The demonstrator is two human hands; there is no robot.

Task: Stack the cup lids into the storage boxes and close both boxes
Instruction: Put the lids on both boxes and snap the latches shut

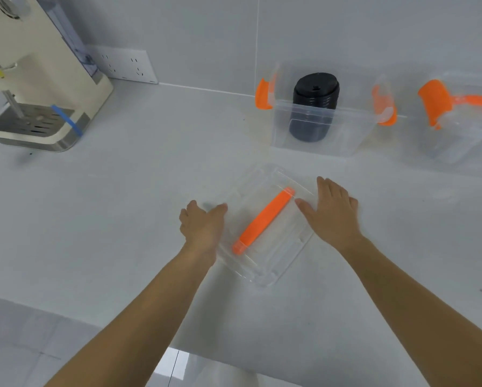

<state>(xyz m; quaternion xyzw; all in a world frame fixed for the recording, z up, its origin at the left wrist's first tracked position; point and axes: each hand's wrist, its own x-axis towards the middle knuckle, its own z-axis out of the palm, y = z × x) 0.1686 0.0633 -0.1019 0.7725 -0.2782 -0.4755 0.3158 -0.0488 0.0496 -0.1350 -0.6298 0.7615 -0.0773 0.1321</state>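
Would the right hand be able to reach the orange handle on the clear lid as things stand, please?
Probably yes: the right hand lies open beside the orange handle on the clear lid, with nothing between them.

Black cup lids (pixel 315 90), clear box lid (pixel 265 227) with orange handle (pixel 263 220), white counter (pixel 122 191)

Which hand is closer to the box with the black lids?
Right. The right hand is below the box with black lids, at the clear lid's right edge; the left hand is farther down-left.
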